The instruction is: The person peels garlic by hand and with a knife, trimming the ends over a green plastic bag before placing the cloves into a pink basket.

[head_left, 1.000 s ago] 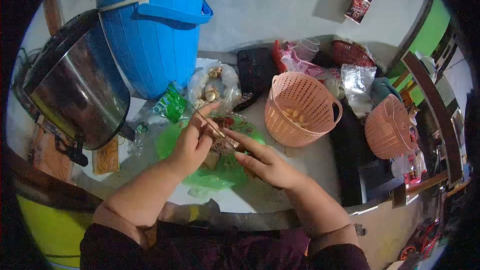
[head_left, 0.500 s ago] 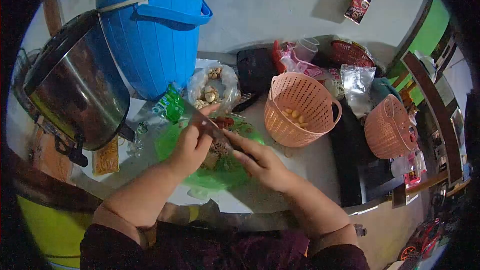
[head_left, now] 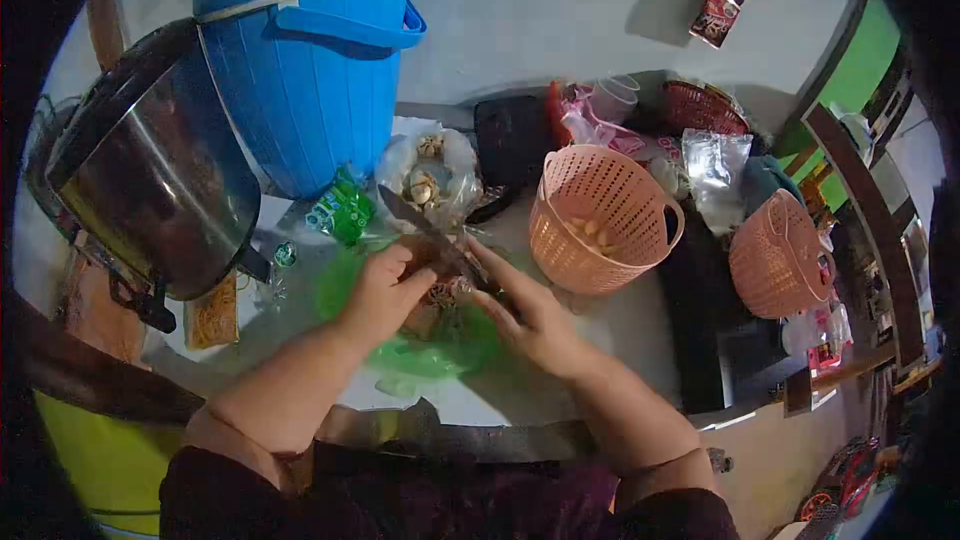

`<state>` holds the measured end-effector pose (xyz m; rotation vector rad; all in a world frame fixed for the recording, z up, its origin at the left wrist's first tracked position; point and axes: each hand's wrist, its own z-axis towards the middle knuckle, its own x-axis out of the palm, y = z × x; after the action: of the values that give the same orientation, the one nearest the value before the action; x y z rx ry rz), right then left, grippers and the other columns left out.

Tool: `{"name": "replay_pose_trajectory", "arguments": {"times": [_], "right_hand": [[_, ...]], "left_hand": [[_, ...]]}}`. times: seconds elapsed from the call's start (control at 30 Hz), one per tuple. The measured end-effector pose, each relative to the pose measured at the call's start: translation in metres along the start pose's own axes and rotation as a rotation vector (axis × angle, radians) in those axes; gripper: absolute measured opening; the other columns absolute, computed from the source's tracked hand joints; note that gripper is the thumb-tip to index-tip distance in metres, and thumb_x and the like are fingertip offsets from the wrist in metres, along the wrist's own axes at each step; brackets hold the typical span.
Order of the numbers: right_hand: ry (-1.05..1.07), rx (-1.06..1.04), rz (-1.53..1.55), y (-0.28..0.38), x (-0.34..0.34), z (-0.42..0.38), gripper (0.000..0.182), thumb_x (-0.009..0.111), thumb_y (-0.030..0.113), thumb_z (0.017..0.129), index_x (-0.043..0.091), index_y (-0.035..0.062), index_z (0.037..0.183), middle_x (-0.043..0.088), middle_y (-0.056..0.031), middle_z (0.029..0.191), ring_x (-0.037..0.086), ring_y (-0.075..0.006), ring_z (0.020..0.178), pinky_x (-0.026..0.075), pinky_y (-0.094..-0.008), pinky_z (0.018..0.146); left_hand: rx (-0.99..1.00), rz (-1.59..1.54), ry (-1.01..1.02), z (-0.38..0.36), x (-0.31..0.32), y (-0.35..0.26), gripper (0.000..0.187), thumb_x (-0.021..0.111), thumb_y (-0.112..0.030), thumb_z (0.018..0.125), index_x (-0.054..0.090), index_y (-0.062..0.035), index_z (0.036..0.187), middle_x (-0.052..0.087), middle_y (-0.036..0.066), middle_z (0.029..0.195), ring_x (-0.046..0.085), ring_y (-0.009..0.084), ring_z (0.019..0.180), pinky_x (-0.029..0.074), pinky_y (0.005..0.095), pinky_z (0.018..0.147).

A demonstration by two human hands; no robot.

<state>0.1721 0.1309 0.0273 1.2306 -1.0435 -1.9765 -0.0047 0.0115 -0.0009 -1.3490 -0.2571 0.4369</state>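
Observation:
My right hand (head_left: 530, 315) is closed around the handle of a knife (head_left: 425, 225), whose dark blade points up and left past my left fingers. My left hand (head_left: 388, 285) is beside the blade, its fingers curled and pinched together. Whatever it grips is hidden behind fingers and blade. Beneath both hands lies a green plastic bag (head_left: 425, 355) with small reddish and pale bits on it, too blurred to name. Just beyond my hands, a clear bag (head_left: 455, 165) holds several garlic bulbs (head_left: 422, 187).
A pink basket (head_left: 570, 180) with several pale peeled cloves stands right of my hands; a second pink basket (head_left: 770, 260) is farther right. At left are a blue lidded bucket (head_left: 300, 80), a dark pot (head_left: 160, 170), a green packet (head_left: 343, 208) and a yellowish packet (head_left: 212, 315).
The knife has shifted, its blade tip now higher and steeper. My left index finger, stretched out before, is now curled in. The baskets and bags stay in place.

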Motion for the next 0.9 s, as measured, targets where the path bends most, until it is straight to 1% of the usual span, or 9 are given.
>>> {"name": "replay_pose_trajectory", "arguments": {"times": [0.1, 0.2, 0.27, 0.37, 0.43, 0.53, 0.63, 0.83, 0.9], "right_hand": [[0.033, 0.044, 0.012, 0.007, -0.004, 0.0, 0.058, 0.055, 0.017, 0.096, 0.03, 0.0093, 0.147, 0.045, -0.0177, 0.142, 0.047, -0.0288, 0.128, 0.037, -0.0365, 0.104], [0.074, 0.122, 0.171, 0.008, -0.003, -0.002, 0.059, 0.055, 0.016, 0.096, 0.029, 0.0095, 0.148, 0.045, -0.0175, 0.142, 0.046, -0.027, 0.129, 0.036, -0.0358, 0.104], [0.088, 0.133, 0.214, 0.008, -0.002, -0.002, 0.059, 0.055, 0.016, 0.096, 0.028, 0.0095, 0.148, 0.045, -0.0173, 0.142, 0.044, -0.0261, 0.131, 0.034, -0.0359, 0.106], [0.109, 0.172, 0.248, 0.01, -0.003, -0.002, 0.06, 0.055, 0.017, 0.096, 0.027, 0.0122, 0.149, 0.047, -0.0122, 0.139, 0.056, -0.0189, 0.103, 0.045, -0.0304, 0.086], [0.14, 0.258, 0.365, 0.016, -0.006, -0.003, 0.06, 0.055, 0.017, 0.096, 0.027, 0.0145, 0.15, 0.052, -0.0081, 0.133, 0.056, -0.0124, 0.082, 0.048, -0.0258, 0.07], [0.164, 0.287, 0.42, 0.008, -0.011, -0.003, 0.059, 0.055, 0.019, 0.097, 0.029, 0.0172, 0.149, 0.055, -0.0017, 0.123, 0.044, -0.0059, 0.069, 0.041, -0.0219, 0.056], [0.168, 0.315, 0.422, 0.007, -0.013, -0.003, 0.057, 0.055, 0.02, 0.097, 0.03, 0.0178, 0.149, 0.057, -0.0005, 0.112, 0.046, -0.0056, 0.07, 0.042, -0.0222, 0.058], [0.093, 0.121, 0.316, 0.007, -0.004, -0.003, 0.057, 0.054, 0.02, 0.098, 0.029, 0.0169, 0.15, 0.057, 0.0, 0.094, 0.045, -0.0052, 0.064, 0.041, -0.0212, 0.057], [0.118, 0.171, 0.326, 0.012, -0.007, -0.004, 0.057, 0.053, 0.02, 0.098, 0.029, 0.0161, 0.15, 0.057, 0.0003, 0.094, 0.045, -0.0052, 0.064, 0.041, -0.0211, 0.057]], "left_hand": [[-0.056, -0.018, -0.027, -0.002, -0.001, 0.005, 0.028, 0.054, 0.007, 0.088, 0.06, 0.0027, 0.115, 0.065, 0.006, 0.108, 0.06, 0.0122, 0.1, 0.048, 0.0255, 0.088], [0.095, -0.047, -0.032, -0.005, 0.005, -0.007, 0.031, 0.055, 0.009, 0.087, 0.062, 0.0015, 0.117, 0.065, 0.005, 0.11, 0.061, 0.012, 0.1, 0.048, 0.0251, 0.088], [0.092, 0.001, -0.058, -0.006, 0.005, -0.006, 0.033, 0.055, 0.01, 0.087, 0.063, 0.0003, 0.117, 0.065, 0.005, 0.11, 0.061, 0.0114, 0.099, 0.049, 0.0251, 0.088], [0.124, 0.05, -0.07, -0.007, 0.005, -0.013, 0.032, 0.057, 0.009, 0.087, 0.064, -0.0007, 0.117, 0.066, 0.005, 0.111, 0.061, 0.0112, 0.098, 0.049, 0.0248, 0.086], [0.16, 0.072, -0.074, -0.008, 0.004, -0.013, 0.03, 0.059, 0.008, 0.086, 0.064, 0.0003, 0.115, 0.066, 0.006, 0.111, 0.061, 0.0117, 0.099, 0.049, 0.0248, 0.086], [0.157, 0.139, -0.125, -0.009, 0.002, -0.014, 0.025, 0.062, 0.006, 0.084, 0.067, 0.001, 0.108, 0.07, 0.007, 0.102, 0.063, 0.0119, 0.093, 0.05, 0.0264, 0.083], [0.195, 0.116, -0.121, -0.008, 0.002, -0.008, 0.024, 0.062, 0.007, 0.084, 0.068, 0.0015, 0.106, 0.07, 0.006, 0.098, 0.063, 0.0107, 0.087, 0.05, 0.0259, 0.08], [0.154, 0.048, -0.072, -0.009, 0.004, -0.015, 0.027, 0.059, 0.008, 0.085, 0.066, 0.0018, 0.111, 0.068, 0.007, 0.107, 0.061, 0.0118, 0.099, 0.049, 0.0243, 0.085], [0.12, 0.064, -0.085, -0.009, 0.004, -0.016, 0.026, 0.06, 0.008, 0.084, 0.067, 0.0017, 0.108, 0.069, 0.006, 0.1, 0.062, 0.0105, 0.092, 0.049, 0.0254, 0.082]]}}
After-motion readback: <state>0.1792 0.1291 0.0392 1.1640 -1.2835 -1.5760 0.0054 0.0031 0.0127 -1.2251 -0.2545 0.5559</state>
